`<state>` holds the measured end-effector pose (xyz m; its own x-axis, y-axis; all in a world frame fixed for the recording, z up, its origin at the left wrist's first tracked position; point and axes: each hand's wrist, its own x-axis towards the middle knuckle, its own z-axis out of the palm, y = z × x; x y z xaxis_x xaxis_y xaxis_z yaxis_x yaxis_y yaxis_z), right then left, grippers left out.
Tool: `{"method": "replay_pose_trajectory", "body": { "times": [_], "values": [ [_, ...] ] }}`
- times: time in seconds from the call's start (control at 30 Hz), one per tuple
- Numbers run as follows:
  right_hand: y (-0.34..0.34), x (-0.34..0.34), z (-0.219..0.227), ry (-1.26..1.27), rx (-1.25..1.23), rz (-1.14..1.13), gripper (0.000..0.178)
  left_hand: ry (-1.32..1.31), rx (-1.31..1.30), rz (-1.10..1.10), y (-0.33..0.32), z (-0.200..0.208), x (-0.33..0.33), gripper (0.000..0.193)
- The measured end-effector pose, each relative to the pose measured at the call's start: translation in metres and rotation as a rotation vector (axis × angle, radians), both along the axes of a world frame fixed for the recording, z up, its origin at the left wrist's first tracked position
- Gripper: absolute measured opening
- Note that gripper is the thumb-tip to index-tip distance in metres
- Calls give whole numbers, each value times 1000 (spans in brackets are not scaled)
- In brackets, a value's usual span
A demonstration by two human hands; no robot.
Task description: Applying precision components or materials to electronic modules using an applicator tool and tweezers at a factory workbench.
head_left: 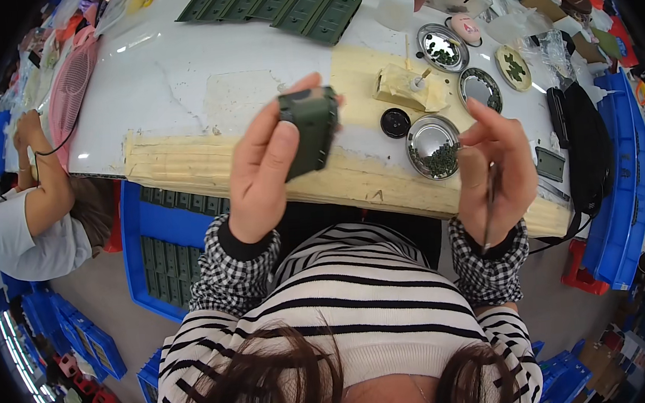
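- The left hand (pixel 263 172) holds a dark green block (pixel 309 130) up in the air above the near edge of the worktop (pixel 177 84); the thumb lies across the block's near face and the other fingers (pixel 306 85) wrap behind it, closed firmly on it
- The block's long axis runs nearly upright, tipped a little to the right at the top, with its broad face turned toward the person
- The right hand (pixel 495 165) is raised well to the right of the block, at about the same height; its fingers are pinched shut round a thin dark tool (pixel 490 207), a brush or stick, whose free end points down toward the wrist
- The block lies to the left of the tool hand, with open air between them; the left hand alone touches it
- Below the gap, on the worktop, sits a round metal dish (pixel 433 146) of small dark green bits, beside a black round lid (pixel 395 122)
- Two more metal dishes (pixel 443 46) and a pale round plate (pixel 513 67) of green bits lie farther back on the right
- A cream block (pixel 408 89) with a stick standing in it rests on a pale yellow mat
- A row of dark green ribbed panels (pixel 269 5) lies at the far edge
- Blue bins (pixel 622 201) stand at the right, and another blue bin (pixel 161 222) of green parts under the worktop's left
- Another person in a white top (pixel 33 232) sits at far left, near a pink fan (pixel 71 89)
- No labels are clear enough to describe
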<state>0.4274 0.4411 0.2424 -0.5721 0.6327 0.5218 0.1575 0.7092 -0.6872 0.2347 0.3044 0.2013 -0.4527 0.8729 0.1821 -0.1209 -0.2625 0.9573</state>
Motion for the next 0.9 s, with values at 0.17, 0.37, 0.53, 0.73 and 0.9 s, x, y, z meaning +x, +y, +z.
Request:
{"method": "replay_pose_trajectory", "body": {
  "times": [0.17,0.37,0.53,0.73,0.9],
  "values": [
    [46,7,7,-161,140,-3,18,900,-336,538,-10,-5,-61,49],
    [133,-24,3,-321,294,123,19,1257,-559,752,-18,-28,-106,44],
    [181,-79,-30,-343,353,189,34,1279,-544,797,-13,-30,-105,42],
    [177,-117,-31,-605,276,115,54,1313,-295,714,-1,-24,-74,34],
    [177,-108,-19,-526,249,112,45,1258,-144,485,26,-12,-47,24]
  ]
}}
